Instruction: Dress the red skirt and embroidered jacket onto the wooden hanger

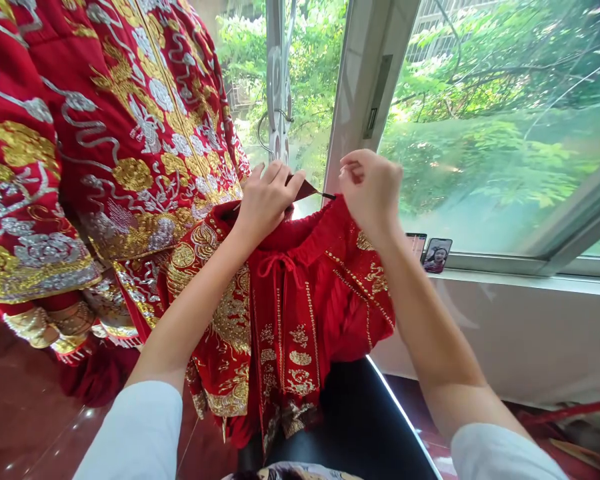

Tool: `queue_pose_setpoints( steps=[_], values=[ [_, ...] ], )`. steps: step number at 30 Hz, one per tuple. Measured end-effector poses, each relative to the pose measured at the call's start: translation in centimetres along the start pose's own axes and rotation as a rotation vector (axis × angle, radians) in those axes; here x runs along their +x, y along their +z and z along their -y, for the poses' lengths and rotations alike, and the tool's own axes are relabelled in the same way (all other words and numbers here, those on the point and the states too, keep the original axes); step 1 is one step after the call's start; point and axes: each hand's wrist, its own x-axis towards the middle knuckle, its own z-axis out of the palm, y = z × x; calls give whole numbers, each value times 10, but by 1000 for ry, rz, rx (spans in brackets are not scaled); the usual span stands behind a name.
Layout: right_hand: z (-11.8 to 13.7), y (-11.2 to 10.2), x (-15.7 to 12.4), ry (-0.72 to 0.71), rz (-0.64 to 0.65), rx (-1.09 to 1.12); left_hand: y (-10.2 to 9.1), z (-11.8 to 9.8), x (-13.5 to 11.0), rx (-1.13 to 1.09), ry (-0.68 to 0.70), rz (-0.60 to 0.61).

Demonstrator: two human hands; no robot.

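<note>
A red skirt [300, 300] with gold embroidery hangs from its waistband between my hands. My left hand [266, 200] is closed on the waistband at its left end, next to a dark clip or hanger part [307, 191]. My right hand [373, 190] is a fist closed on the waistband's right end. A thin dark rod [327, 195] runs between the two hands. A red drawstring bow [280, 263] hangs at the front of the waistband.
A large red robe [105, 153] with gold and silver embroidery hangs to the left. A window [480, 120] with green trees fills the back. Two phones [430, 252] lean on the white sill. A dark seat [360, 420] sits below the skirt.
</note>
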Motion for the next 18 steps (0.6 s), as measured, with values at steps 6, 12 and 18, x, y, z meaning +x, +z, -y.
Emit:
queue_pose_setpoints(
  steps=[6, 12, 18],
  values=[
    [-38, 3, 70, 151, 921, 103, 9, -5, 3, -25, -71, -99],
    [-10, 36, 80, 45, 1291, 131, 12, -10, 5, 0, -128, -101],
    [-6, 46, 73, 35, 1178, 187, 11, -10, 3, 11, -101, -70]
  ],
)
